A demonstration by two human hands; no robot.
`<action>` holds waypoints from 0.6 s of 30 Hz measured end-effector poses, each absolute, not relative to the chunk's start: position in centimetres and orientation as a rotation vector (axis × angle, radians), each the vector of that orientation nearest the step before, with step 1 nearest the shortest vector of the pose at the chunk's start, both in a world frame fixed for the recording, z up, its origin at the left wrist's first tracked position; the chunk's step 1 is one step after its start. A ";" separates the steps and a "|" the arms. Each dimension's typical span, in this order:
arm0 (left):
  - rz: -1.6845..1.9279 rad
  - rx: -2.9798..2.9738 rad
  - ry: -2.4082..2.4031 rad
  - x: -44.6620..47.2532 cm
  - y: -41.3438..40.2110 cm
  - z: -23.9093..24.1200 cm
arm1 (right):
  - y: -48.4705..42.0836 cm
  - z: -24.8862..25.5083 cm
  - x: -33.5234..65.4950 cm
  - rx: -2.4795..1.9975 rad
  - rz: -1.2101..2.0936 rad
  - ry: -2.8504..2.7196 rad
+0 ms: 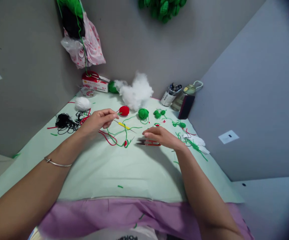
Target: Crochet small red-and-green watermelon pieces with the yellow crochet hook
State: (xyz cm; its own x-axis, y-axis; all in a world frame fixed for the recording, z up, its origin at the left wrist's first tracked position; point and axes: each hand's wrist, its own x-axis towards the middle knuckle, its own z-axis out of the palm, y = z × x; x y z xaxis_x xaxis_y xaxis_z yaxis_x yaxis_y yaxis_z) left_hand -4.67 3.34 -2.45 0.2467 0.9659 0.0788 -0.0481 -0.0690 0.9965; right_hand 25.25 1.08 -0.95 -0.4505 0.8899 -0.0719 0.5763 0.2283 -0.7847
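My left hand (99, 121) is pinched shut on a strand of green yarn that trails down to a small red and green crocheted piece (125, 143) on the pale green table (109, 166). A red crocheted ball (123, 110) lies just beyond its fingertips. A crochet hook with a yellow handle (123, 126) rests between my hands. My right hand (162, 137) lies over a small pair of thread snips (144, 142), blurred by motion, with its fingers curled down onto them.
At the back stand a clump of white stuffing (136, 91), a green yarn ball (143, 113), a red and white box (94, 82), a tin of tools (170, 94), a bottle (184, 96) and a dark phone (186, 106). Black yarn (64, 122) and a white ball (82, 103) lie at left.
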 end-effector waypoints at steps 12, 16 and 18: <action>1.136 1.313 1.034 -1.6 2.0 -4.3 | 0.0 -4.9 18.6 -1.327 -0.059 -2.858; 1.071 1.233 0.963 -1.0 1.6 -5.1 | -0.2 -5.1 18.8 -1.355 -0.074 -2.818; 1.065 1.188 0.938 -0.8 1.4 -5.3 | -0.1 -5.0 19.4 -1.419 -0.079 -2.765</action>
